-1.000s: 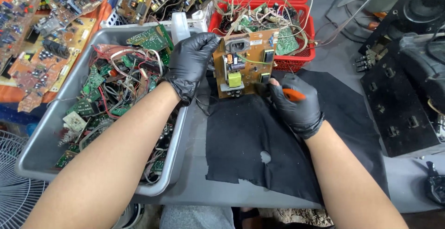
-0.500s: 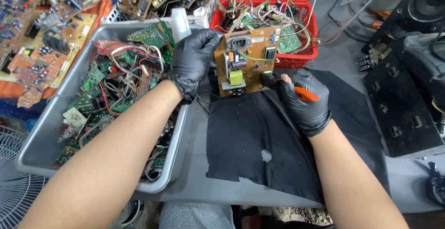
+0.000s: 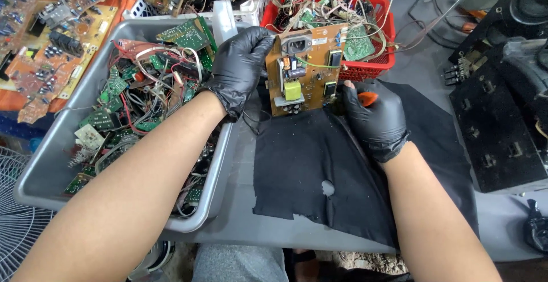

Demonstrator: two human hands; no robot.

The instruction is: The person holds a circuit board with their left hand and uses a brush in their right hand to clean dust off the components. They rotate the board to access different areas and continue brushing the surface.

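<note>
An orange-brown circuit board (image 3: 305,68) with a yellow part and black components stands upright on edge above a black cloth (image 3: 319,173). My left hand (image 3: 240,65), in a black glove, grips the board's left edge. My right hand (image 3: 374,116), also gloved in black, is closed around a small tool with an orange-red handle (image 3: 366,99), its tip at the board's lower right corner.
A grey tub (image 3: 51,162) at the left holds several green boards and tangled wires. A red basket (image 3: 365,59) of boards and wires stands behind the held board. More boards lie on an orange surface (image 3: 34,59) far left. Black speaker housings (image 3: 502,111) sit at right.
Both hands stay on the board and the tool. My right hand has shifted slightly along the board's lower right corner; the board stays upright.
</note>
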